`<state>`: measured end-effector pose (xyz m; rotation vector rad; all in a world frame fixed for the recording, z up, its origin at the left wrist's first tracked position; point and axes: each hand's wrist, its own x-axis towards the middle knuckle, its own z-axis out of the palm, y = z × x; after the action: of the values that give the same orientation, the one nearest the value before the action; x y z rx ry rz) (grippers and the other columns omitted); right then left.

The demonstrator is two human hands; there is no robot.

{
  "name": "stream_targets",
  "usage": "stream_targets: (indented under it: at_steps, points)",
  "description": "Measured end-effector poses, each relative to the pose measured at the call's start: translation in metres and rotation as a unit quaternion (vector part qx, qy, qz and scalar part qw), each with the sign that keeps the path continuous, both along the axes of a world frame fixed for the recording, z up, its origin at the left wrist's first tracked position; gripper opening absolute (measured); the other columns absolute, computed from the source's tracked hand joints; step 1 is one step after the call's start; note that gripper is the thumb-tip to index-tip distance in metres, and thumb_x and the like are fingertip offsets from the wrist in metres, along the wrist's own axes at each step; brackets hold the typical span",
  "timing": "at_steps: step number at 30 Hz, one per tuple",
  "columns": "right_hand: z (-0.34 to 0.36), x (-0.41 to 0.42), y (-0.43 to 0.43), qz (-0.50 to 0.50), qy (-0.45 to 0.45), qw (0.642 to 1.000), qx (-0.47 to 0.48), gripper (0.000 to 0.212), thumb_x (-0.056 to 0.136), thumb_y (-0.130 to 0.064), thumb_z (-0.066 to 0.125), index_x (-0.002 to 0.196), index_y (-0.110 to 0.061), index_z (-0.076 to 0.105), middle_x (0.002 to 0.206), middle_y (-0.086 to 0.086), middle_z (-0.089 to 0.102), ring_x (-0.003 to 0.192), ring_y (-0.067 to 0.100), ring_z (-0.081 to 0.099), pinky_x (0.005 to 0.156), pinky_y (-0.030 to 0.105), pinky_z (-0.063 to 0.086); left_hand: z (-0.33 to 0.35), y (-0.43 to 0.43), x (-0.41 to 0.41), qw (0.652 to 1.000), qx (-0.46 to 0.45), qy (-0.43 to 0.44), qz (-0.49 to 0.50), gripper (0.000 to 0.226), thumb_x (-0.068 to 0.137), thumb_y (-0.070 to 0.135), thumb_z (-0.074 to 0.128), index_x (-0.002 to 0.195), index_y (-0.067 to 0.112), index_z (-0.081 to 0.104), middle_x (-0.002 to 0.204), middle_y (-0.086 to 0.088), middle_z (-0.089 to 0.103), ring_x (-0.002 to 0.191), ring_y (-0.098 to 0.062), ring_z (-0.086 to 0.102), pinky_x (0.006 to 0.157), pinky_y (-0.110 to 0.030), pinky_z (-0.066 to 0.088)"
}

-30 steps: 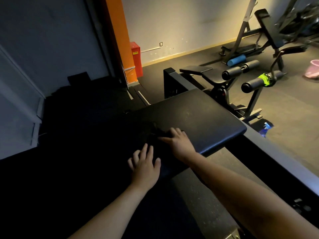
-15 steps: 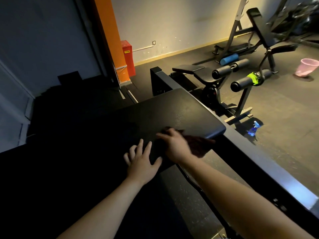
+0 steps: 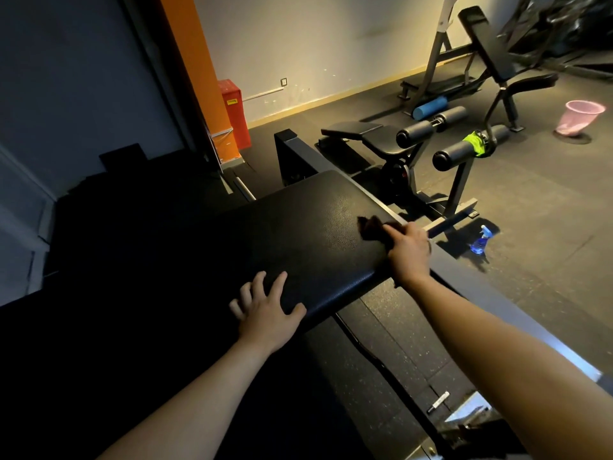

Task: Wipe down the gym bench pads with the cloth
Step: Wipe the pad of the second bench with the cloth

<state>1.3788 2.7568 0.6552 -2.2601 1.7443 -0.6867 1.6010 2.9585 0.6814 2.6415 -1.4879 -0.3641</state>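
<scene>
- The only writing I can pick out is a small yellow sticker on the red box (image 3: 234,116) beside the orange column (image 3: 199,78). Its print is too small to read.
- My right hand (image 3: 409,257) sits at the right edge of the black bench pad (image 3: 298,234). Its fingers are curled around the dark cloth (image 3: 369,227), which bunches out from under them onto the pad's top.
- My left hand (image 3: 265,307) lies flat on the pad's near edge, fingers spread wide, holding nothing.
- The cloth is nearly the pad's colour, so its outline is hard to trace, and the part under the hand is hidden.
- The pad's left side melts into deep shadow, and I cannot tell where it ends.
- 1 blue spray bottle (image 3: 479,242) stands on the floor just right of the pad, with a pink basket (image 3: 580,117) well beyond it.
- A green rag (image 3: 476,144) wraps 1 roller of the next bench.
- A marker (image 3: 438,401) lies on the floor near my right forearm.
</scene>
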Motion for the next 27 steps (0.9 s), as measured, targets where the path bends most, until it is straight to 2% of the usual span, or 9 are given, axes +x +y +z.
stream_targets:
  at_steps: [4, 7, 10, 12, 16, 18, 22, 25, 27]
  points:
    - [0.004, -0.002, -0.024, -0.129, -0.051, 0.986, 0.094, 0.047, 0.099, -0.012, 0.047, 0.144, -0.023, 0.046, 0.142, 0.014, 0.034, 0.137, 0.039, 0.026, 0.114, 0.053, 0.025, -0.004, 0.0, 0.003, 1.0, -0.002, -0.003, -0.01, 0.075, 0.09, 0.069, 0.043, 0.156, 0.044, 0.015, 0.163, -0.001, 0.005, 0.148, -0.028, 0.004, 0.116, -0.05, 0.01]
    - [0.007, 0.032, -0.018, -0.138, -0.041, 0.986, 0.085, 0.038, 0.098, -0.013, 0.049, 0.136, -0.015, 0.052, 0.138, 0.019, 0.039, 0.131, 0.04, 0.033, 0.11, 0.05, 0.032, -0.004, -0.001, 0.003, 1.0, -0.003, -0.004, -0.012, 0.075, 0.091, 0.068, 0.043, 0.156, 0.043, 0.014, 0.163, -0.002, 0.005, 0.148, -0.029, 0.004, 0.116, -0.049, 0.011]
    - [0.008, 0.084, 0.01, -0.018, -0.007, 0.999, 0.047, 0.03, 0.096, -0.016, 0.05, 0.124, -0.013, 0.06, 0.123, 0.017, 0.048, 0.115, 0.036, 0.046, 0.097, 0.045, 0.044, -0.003, -0.001, 0.005, 1.0, -0.007, -0.004, -0.017, 0.076, 0.09, 0.069, 0.044, 0.155, 0.043, 0.016, 0.163, -0.001, 0.009, 0.147, -0.028, 0.006, 0.117, -0.049, 0.013]
    - [0.008, 0.12, 0.036, 0.077, -0.02, 0.996, 0.047, 0.028, 0.094, -0.02, 0.054, 0.121, -0.018, 0.061, 0.12, 0.012, 0.05, 0.113, 0.032, 0.05, 0.096, 0.044, 0.046, -0.003, -0.002, 0.01, 1.0, -0.012, -0.012, -0.02, 0.076, 0.089, 0.071, 0.046, 0.155, 0.043, 0.02, 0.161, 0.0, 0.014, 0.146, -0.027, 0.011, 0.117, -0.048, 0.015]
    - [0.018, 0.162, 0.079, 0.309, 0.025, 0.95, 0.035, 0.041, 0.094, -0.025, 0.056, 0.135, -0.023, 0.057, 0.119, 0.011, 0.048, 0.11, 0.029, 0.047, 0.091, 0.038, 0.046, -0.002, -0.006, 0.027, 0.999, -0.03, -0.035, -0.025, 0.068, 0.089, 0.066, 0.052, 0.149, 0.038, 0.038, 0.155, 0.005, 0.025, 0.142, -0.023, 0.022, 0.114, -0.044, 0.021]
    - [0.014, 0.157, 0.074, 0.346, 0.053, 0.937, -0.005, 0.041, 0.096, -0.023, 0.054, 0.137, -0.023, 0.056, 0.12, 0.011, 0.046, 0.11, 0.027, 0.044, 0.088, 0.038, 0.045, -0.002, -0.007, 0.036, 0.999, -0.028, -0.037, -0.009, 0.069, 0.09, 0.069, 0.047, 0.15, 0.038, 0.035, 0.158, 0.005, 0.023, 0.143, -0.024, 0.02, 0.115, -0.045, 0.02]
    - [0.007, 0.115, 0.023, 0.222, 0.066, 0.969, -0.089, 0.033, 0.098, -0.024, 0.052, 0.131, -0.025, 0.06, 0.124, 0.007, 0.047, 0.116, 0.027, 0.047, 0.096, 0.036, 0.044, -0.005, -0.002, 0.051, 0.998, -0.039, -0.036, 0.038, 0.074, 0.091, 0.076, 0.035, 0.156, 0.042, 0.023, 0.164, 0.006, 0.014, 0.147, -0.025, 0.012, 0.116, -0.05, 0.015]
    - [0.013, 0.076, -0.023, 0.072, 0.024, 0.996, -0.052, 0.029, 0.099, -0.029, 0.053, 0.125, -0.019, 0.056, 0.12, 0.002, 0.045, 0.114, 0.025, 0.05, 0.092, 0.031, 0.047, -0.007, 0.001, 0.052, 0.998, -0.04, -0.042, 0.039, 0.073, 0.092, 0.074, 0.034, 0.156, 0.042, 0.021, 0.165, 0.006, 0.012, 0.148, -0.025, 0.011, 0.118, -0.05, 0.013]
    - [0.019, 0.059, -0.046, -0.013, 0.036, 0.999, -0.019, 0.033, 0.097, -0.021, 0.055, 0.13, -0.016, 0.055, 0.13, 0.01, 0.043, 0.118, 0.031, 0.045, 0.1, 0.042, 0.045, -0.007, 0.001, 0.05, 0.998, -0.038, -0.044, 0.036, 0.074, 0.092, 0.075, 0.034, 0.156, 0.042, 0.019, 0.165, 0.006, 0.011, 0.148, -0.026, 0.01, 0.118, -0.05, 0.013]
